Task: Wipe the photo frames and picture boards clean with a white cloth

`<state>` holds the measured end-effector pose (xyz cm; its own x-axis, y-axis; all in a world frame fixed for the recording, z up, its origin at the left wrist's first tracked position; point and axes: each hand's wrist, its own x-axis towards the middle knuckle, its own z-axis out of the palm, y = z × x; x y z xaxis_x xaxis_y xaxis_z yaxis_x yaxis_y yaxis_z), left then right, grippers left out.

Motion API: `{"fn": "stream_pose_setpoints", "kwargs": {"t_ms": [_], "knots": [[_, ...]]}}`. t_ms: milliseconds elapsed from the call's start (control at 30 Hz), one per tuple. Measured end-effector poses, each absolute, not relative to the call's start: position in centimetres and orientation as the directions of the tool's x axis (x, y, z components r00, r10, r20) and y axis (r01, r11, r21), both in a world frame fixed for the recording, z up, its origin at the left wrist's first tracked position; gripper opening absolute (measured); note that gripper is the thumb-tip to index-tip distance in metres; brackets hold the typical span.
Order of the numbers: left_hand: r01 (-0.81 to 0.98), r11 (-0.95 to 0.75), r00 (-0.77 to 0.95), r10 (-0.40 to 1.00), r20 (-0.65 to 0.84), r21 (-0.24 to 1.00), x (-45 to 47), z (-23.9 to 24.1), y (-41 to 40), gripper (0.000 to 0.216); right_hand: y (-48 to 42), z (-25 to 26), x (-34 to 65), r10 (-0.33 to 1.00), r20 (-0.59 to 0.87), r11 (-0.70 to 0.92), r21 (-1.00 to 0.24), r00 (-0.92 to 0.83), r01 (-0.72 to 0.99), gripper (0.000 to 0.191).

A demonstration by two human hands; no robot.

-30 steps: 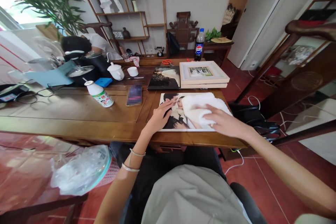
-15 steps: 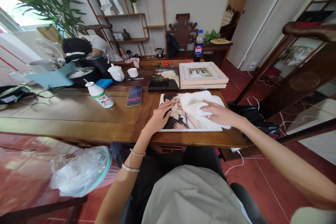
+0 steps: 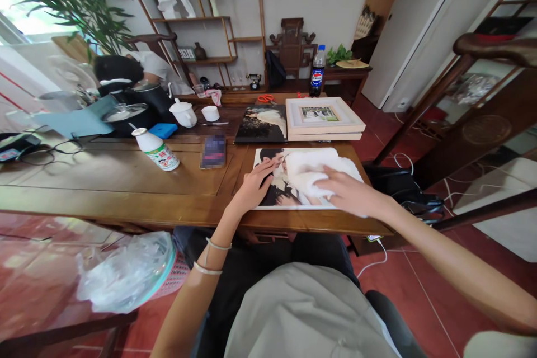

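A large wedding photo print (image 3: 277, 193) lies flat at the near edge of the wooden table (image 3: 126, 184). My left hand (image 3: 254, 187) rests on the print's left side, fingers stretched out and pressing it down. My right hand (image 3: 350, 193) lies palm down on a white cloth (image 3: 310, 170) that covers the print's right half, fingers pressed onto the cloth.
Behind the print lie a dark photo album (image 3: 262, 124) and stacked white frames (image 3: 321, 118). A phone (image 3: 213, 151), a white bottle (image 3: 156, 149), teapot (image 3: 182, 113), cup (image 3: 210, 113) and cooker (image 3: 130, 114) stand to the left. A bin with plastic bag (image 3: 130, 271) is below.
My right hand has slid the white cloth back and forth over the print, ending slightly nearer and to the left. My left hand stays put on the print.
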<state>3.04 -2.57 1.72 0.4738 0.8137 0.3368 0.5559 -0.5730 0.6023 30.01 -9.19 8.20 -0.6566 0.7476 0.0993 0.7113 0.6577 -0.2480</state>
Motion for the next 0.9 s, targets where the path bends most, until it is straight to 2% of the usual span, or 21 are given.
{"fn": "stream_pose_setpoints", "kwargs": {"t_ms": [133, 233, 433, 600, 733, 900], "knots": [[0.555, -0.58, 0.481, 0.809, 0.338, 0.597, 3.0, 1.7, -2.5, 0.04, -14.8, 8.8, 28.3, 0.682, 0.109, 0.722, -0.252, -0.723, 0.644, 0.047], [0.551, -0.582, 0.487, 0.806, 0.337, 0.597, 3.0, 1.7, -2.5, 0.04, -15.6, 8.8, 27.9, 0.654, 0.11, 0.744, -0.274, -0.749, 0.609, 0.045], [0.556, -0.577, 0.49, 0.809, 0.325, 0.598, 2.9, 1.7, -2.5, 0.041, -8.8, 8.0, 29.1, 0.757, 0.08, 0.643, -0.261, -0.648, 0.72, 0.046], [0.557, -0.583, 0.5, 0.804, 0.321, 0.592, 2.9, 1.8, -2.6, 0.042, -1.4, 6.6, 30.1, 0.799, 0.17, 0.601, -0.227, -0.577, 0.766, 0.043], [0.551, -0.587, 0.491, 0.803, 0.338, 0.594, 2.9, 1.7, -2.6, 0.04, 0.3, 6.6, 29.7, 0.825, 0.199, 0.563, -0.216, -0.529, 0.797, 0.04], [0.546, -0.58, 0.48, 0.808, 0.341, 0.604, 3.0, 1.3, -2.4, 0.04, -5.6, 7.3, 27.6, 0.71, 0.187, 0.704, -0.183, -0.678, 0.686, 0.042]]}}
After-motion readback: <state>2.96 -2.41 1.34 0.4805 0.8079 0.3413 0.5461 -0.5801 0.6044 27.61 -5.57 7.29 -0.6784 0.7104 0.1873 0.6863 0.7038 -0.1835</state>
